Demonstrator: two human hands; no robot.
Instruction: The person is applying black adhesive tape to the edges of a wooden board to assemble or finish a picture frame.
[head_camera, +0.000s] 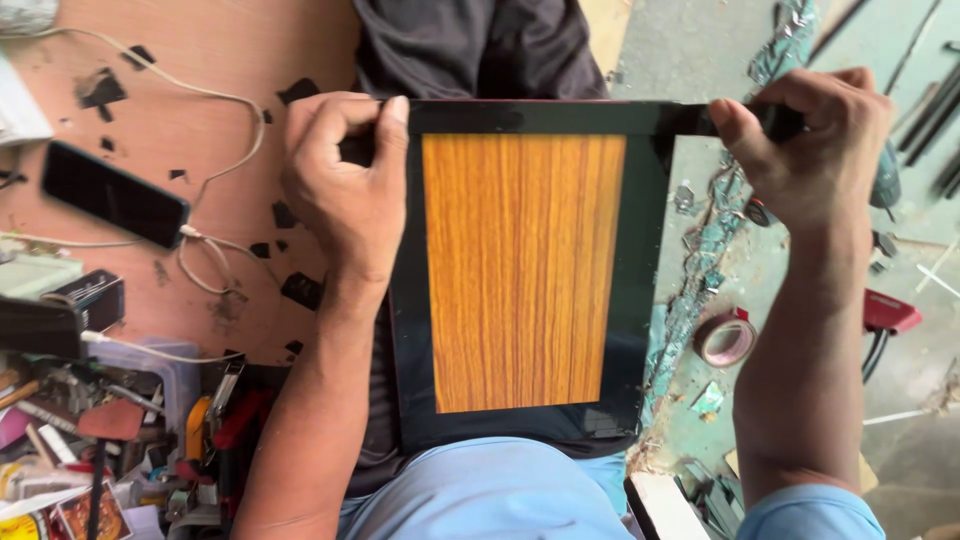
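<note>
Taping the frame (525, 270) top edge: left hand (345, 190) pinches its corner, right hand (805, 145) grips stretched black tape (690, 120); next needs pressing flat.

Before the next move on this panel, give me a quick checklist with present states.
1. Left hand grips the panel's top left corner: ok.
2. Right hand pinches the black tape past the top right corner: ok.
3. Tape lies flat along the top edge of the wood-grain panel: ok.
4. Panel rests steady on the lap: ok.
5. Tape roll lies on the floor beside the right arm: ok.
6. Tape wrapped behind the panel: cannot tell.
</note>
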